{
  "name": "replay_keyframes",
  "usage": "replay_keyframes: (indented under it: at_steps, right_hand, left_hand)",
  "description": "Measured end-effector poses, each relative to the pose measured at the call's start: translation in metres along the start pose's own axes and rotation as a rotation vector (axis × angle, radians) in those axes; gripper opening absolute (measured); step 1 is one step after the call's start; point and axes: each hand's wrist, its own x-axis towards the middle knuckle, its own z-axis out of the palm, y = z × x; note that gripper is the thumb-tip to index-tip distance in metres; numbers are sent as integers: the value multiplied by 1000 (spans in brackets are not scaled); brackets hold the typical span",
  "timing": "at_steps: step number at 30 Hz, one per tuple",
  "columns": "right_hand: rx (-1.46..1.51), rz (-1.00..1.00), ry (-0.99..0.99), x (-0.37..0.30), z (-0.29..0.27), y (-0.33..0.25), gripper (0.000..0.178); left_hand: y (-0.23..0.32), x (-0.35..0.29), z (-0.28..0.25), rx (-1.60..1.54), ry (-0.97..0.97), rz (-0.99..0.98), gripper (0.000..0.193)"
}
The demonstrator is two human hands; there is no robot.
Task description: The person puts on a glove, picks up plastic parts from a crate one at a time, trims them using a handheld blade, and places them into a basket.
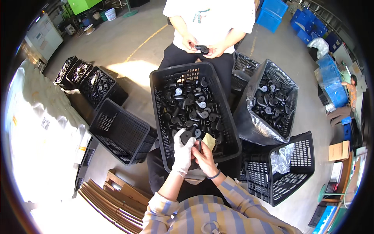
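Observation:
My left hand, in a white glove, grips a round black plastic part above the near end of a large black crate. My bare right hand is close beside it, its fingers closed on a thin dark tool, whose exact kind I cannot make out. Inside the crate lies a heap of black plastic parts, several with pale grey round faces. A yellowish sheet lies among them beside my right hand.
Opposite, a person in a white shirt holds a similar black part. An empty black crate stands left; a plastic-lined crate of parts and a tilted crate stand right. Folded cardboard lies near left.

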Motion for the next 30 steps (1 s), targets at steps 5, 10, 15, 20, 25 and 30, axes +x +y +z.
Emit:
replay_keyframes:
  at_steps: [5, 10, 15, 20, 25, 30]
  right_hand:
    - [190, -46, 57, -21, 3, -10, 15]
    - [-2, -143, 108, -26, -17, -21, 14]
    - [67, -286, 142, -32, -23, -18, 9]
    - [290, -70, 95, -43, -26, -26, 14]
    - [691, 249, -2, -33, -36, -41, 26]
    - [737, 474, -61, -41, -30, -38, 26]
  left_hand:
    - [18, -5, 8, 266, -63, 174, 16]
    - [19, -6, 20, 87, -112, 18, 25]
    - [13, -31, 31, 169, -201, 228, 24]
    - [25, -9, 20, -75, -335, -7, 20]
    - [16, -29, 21, 654, -324, 792, 31]
    - [25, -23, 18, 592, -228, 502, 12]
